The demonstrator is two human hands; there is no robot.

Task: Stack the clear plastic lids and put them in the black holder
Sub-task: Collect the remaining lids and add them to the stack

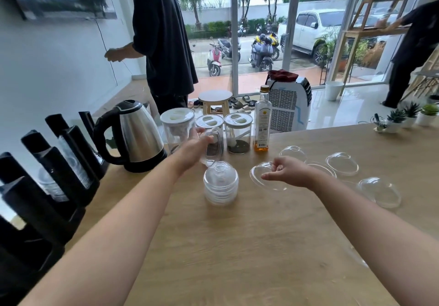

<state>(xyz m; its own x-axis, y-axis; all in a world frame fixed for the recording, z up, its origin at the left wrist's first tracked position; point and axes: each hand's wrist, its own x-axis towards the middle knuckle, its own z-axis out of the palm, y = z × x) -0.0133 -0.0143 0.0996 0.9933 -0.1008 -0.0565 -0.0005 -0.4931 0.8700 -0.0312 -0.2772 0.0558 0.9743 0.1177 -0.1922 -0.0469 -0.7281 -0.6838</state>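
Observation:
A stack of clear dome lids (pixel 221 184) stands on the wooden table (pixel 237 246) near its middle. Just above and behind the stack, my left hand (pixel 194 148) holds one clear lid (pixel 213 147), tilted on its side. To the right, my right hand (pixel 286 170) pinches the rim of another clear lid (pixel 263 178), held just off the table. Several loose lids (pixel 342 163) lie at the right, one nearer me (pixel 380 191). The black holder (pixel 47 186), with slanted slots that hold cups and lids, stands along the table's left edge.
A steel kettle (pixel 135 134) stands behind the holder. Three clear jars (pixel 237 132) and a bottle of amber liquid (pixel 261 122) line the back of the table. Small potted plants (pixel 413 115) sit at the far right. Two people stand beyond the table.

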